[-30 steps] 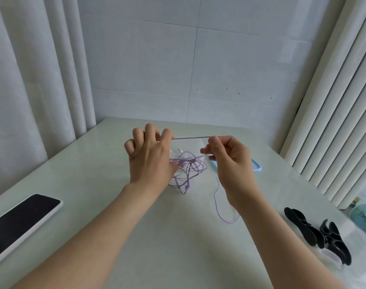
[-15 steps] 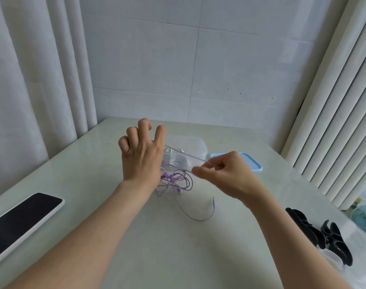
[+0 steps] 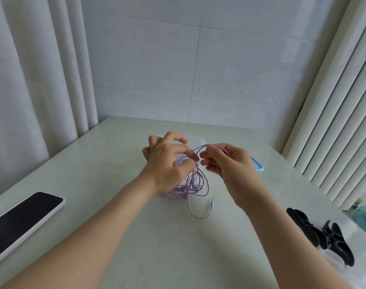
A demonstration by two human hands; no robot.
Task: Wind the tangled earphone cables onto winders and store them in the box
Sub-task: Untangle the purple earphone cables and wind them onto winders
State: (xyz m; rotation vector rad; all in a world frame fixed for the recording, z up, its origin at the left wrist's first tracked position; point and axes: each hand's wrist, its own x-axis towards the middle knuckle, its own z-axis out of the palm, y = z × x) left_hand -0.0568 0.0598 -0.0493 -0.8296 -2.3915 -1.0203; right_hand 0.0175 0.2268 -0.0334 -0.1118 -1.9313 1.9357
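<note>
A tangled purple earphone cable (image 3: 195,189) hangs and lies in loops on the pale table (image 3: 115,205), its plug end (image 3: 212,204) trailing at the front. My left hand (image 3: 167,163) pinches strands of it between thumb and fingers. Close to the right of it, my right hand (image 3: 228,163) pinches a loop that arcs over its fingers. A clear plastic box (image 3: 198,140) stands just behind both hands, mostly hidden. Black winders (image 3: 321,232) lie at the table's right edge.
The box's blue lid (image 3: 257,164) lies behind my right hand. A dark tablet in a white case (image 3: 19,222) lies at the left edge. White curtains hang left and right, and a tiled wall stands behind the table. A teal fan (image 3: 365,213) shows at lower right.
My hands have come together. The straight stretch of cable between them has gone slack into a loop, and the tangle has sunk onto the table in front of the box.
</note>
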